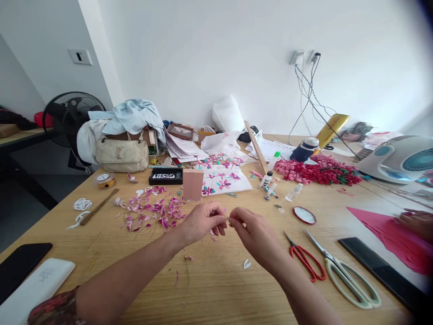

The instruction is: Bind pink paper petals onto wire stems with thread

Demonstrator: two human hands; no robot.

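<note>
My left hand (205, 220) and my right hand (252, 231) meet above the middle of the table, fingertips almost touching. Both are closed in a pinch. A bit of pink shows by the left fingertips, but what the fingers hold is too small to make out. Left of my hands lies a loose pile of pink-purple petals (164, 210) on thin wire stems. A white petal (247, 263) rests on the wood below my right hand. Behind, a pinkish wooden block (192, 185) stands beside a white cloth (237, 180) with wire-stemmed pink flowers.
Red-handled scissors (307, 262) and larger pale-handled scissors (345, 271) lie at the right, near a black phone (382, 271). Small bottles (266, 180) stand behind a round lid (304, 215). Another person's hand (416, 223) rests on red fabric (389, 234). A white power bank (37, 289) lies front left.
</note>
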